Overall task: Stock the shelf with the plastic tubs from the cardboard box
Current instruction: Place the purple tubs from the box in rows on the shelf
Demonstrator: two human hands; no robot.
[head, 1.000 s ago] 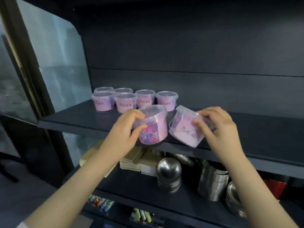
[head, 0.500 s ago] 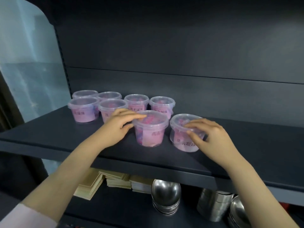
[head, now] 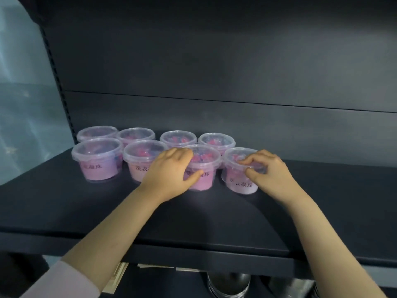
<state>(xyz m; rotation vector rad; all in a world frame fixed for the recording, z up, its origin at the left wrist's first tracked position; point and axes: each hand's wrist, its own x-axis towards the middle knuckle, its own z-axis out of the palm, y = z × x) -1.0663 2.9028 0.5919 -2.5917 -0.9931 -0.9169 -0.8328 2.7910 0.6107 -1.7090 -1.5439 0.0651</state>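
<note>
Eight plastic tubs (head: 97, 162) stood upright on the dark shelf (head: 214, 214), lids up and vertical axes straight, none tilted. They formed two rows of four. Both rows ran left to right along the shelf, parallel with the back panel (head: 214, 61), and sat towards its left end, set back from the front edge. Each tub was clear, with a pink label wrapped round the lower wall and pink and blue contents showing through the lid. The printed labels on the front row faced outwards, towards the person. The left hand (head: 169, 171) gripped the third tub (head: 204, 166) of the front row, its fingers curled over the near rim of the lid and its thumb pressed against the label side. The right hand (head: 268, 171) held the fourth tub (head: 240, 181), the right-most of that row, its fingertips bent onto the lid and its thumb at the rim. These two tubs stood just beside each other, and the hands were apart, one on each. A pale pink sleeve (head: 64, 282) covered the left forearm near the lower edge. Under the shelf, metal bowls (head: 227, 284) and some flat packs (head: 120, 274) were partly visible.
</note>
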